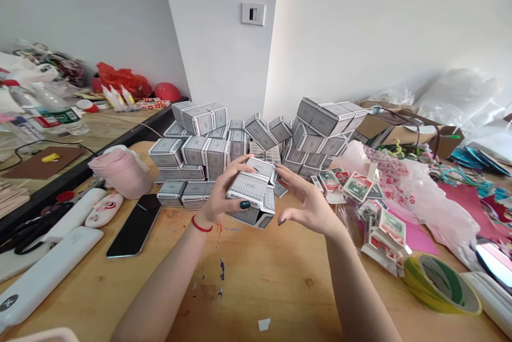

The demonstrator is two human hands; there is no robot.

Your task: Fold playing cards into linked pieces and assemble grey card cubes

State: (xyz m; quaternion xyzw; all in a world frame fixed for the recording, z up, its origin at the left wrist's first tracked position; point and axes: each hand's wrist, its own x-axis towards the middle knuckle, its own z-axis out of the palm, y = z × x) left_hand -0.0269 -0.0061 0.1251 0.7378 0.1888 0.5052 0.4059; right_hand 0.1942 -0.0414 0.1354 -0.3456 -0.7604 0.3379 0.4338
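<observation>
The patterned card block [248, 184] is held above the counter [288, 283], short of its far edge. Left hand [220, 197]: grip closed around the block's left side, thumb on the near face. Right hand [310, 204]: grip spread; fingertip contact at the far right cannot be confirmed. Expected handling: light, stiff, smooth, crushable. Hold by opposite side faces, avoiding the gapped right corner.

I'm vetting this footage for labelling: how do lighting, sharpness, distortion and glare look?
Head view, lighting: the right wall is brighter than the left wall. Head view, sharpness: the held boxes look fairly crisp. Head view, distortion: the tape roll near the edge looks stretched. Head view, glare: the screen at far right shows a pale patch, possibly its own light.
</observation>
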